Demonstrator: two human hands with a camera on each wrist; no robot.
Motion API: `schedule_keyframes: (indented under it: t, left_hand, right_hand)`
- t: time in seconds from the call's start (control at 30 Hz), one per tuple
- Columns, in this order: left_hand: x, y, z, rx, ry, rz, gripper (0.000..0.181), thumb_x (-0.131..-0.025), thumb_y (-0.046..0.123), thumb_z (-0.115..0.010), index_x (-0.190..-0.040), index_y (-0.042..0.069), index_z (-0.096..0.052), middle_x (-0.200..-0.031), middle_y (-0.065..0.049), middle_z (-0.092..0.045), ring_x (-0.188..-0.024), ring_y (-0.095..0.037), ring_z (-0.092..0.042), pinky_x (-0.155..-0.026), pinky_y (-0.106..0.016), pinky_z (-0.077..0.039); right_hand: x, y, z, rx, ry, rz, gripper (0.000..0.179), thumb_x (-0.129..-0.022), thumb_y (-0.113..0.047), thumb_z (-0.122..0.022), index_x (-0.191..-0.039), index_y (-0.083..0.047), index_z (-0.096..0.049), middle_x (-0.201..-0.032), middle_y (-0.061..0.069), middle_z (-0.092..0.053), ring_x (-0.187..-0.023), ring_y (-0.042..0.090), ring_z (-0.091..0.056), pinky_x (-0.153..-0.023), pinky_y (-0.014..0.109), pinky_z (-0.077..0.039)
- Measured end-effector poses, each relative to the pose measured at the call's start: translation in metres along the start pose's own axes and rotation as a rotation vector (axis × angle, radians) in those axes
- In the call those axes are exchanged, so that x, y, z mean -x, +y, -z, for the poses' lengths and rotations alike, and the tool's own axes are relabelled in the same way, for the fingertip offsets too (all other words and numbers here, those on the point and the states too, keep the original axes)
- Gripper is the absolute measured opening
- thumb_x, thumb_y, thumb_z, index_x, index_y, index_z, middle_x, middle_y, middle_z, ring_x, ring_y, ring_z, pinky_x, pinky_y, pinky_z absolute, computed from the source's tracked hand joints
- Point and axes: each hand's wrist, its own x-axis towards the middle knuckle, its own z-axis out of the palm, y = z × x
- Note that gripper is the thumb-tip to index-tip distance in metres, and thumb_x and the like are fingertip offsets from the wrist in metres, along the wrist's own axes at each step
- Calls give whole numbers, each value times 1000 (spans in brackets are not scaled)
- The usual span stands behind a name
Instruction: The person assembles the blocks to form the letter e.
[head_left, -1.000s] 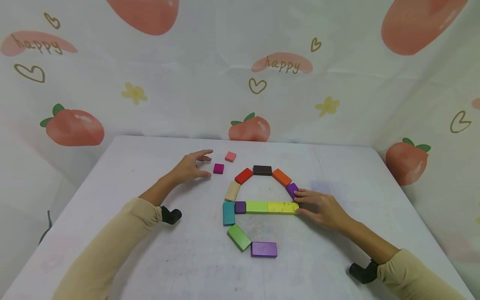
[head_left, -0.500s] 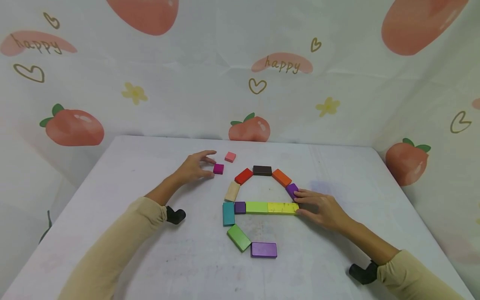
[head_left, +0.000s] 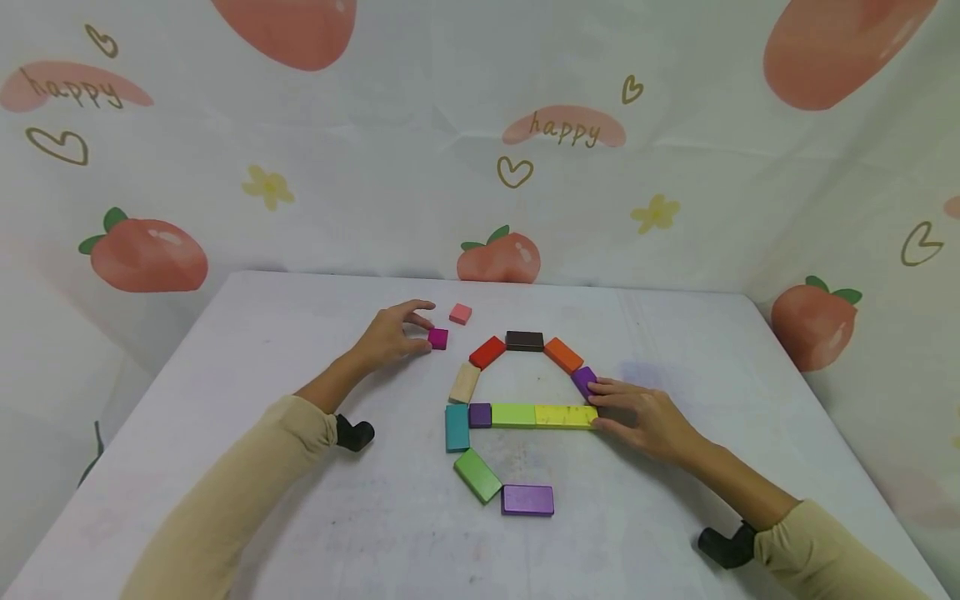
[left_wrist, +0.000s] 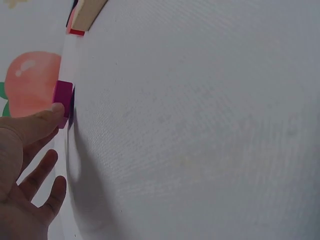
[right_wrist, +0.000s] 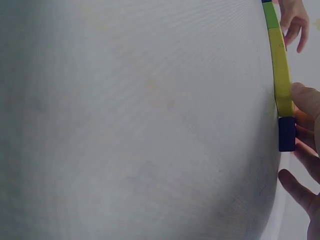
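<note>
In the head view, my left hand [head_left: 386, 337] pinches a small magenta block [head_left: 439, 339] between thumb and fingers. The left wrist view shows the thumb pressed on that magenta block [left_wrist: 63, 92], the other fingers spread below. My right hand [head_left: 647, 418] lies at the right end of the block outline, its fingers extended. Its fingertips touch a purple block [head_left: 583, 382], partly hidden by them, and its thumb rests at the end of the yellow block [head_left: 566, 417]. In the right wrist view the thumb sits against the yellow block [right_wrist: 281, 75], with a dark block [right_wrist: 286, 134] beside the fingers.
A pink block [head_left: 461, 314] lies behind the left hand. Red [head_left: 488, 352], black [head_left: 525, 341], orange [head_left: 563, 355] and beige [head_left: 465, 383] blocks form an arch. Teal [head_left: 457, 428], green [head_left: 477, 476] and lilac [head_left: 528, 500] blocks curve below on the white table [head_left: 360, 533].
My left hand has moved right to the magenta block and taken hold of it, shifting it very slightly. The right hand has stayed in place.
</note>
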Motion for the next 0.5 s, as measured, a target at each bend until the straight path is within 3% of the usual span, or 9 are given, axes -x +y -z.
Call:
schedule_keyframes:
  t: [0.27, 0.5]
  left_hand:
    - [8, 9, -3, 42, 65, -42, 62, -84, 9, -79, -140, 8, -52, -114, -12, -72, -125, -31, -54, -101, -53, -46]
    - [20, 27, -20, 80, 102, -113, 57, -82, 11, -82, -135, 9, -58, -108, -8, -74, -113, -27, -63, -95, -50, -51]
  right_hand:
    - [-1, -1, 0, 0, 9, 11, 35, -78, -13, -84, -111, -4, -76, -122, 10, -70, -114, 33, -66, -86, 51, -54]
    - [-1, -2, 0, 5, 0, -7, 36, -78, -13, -85, -111, -5, -76, -122, 9, -70, -114, 33, -65, -87, 50, -54]
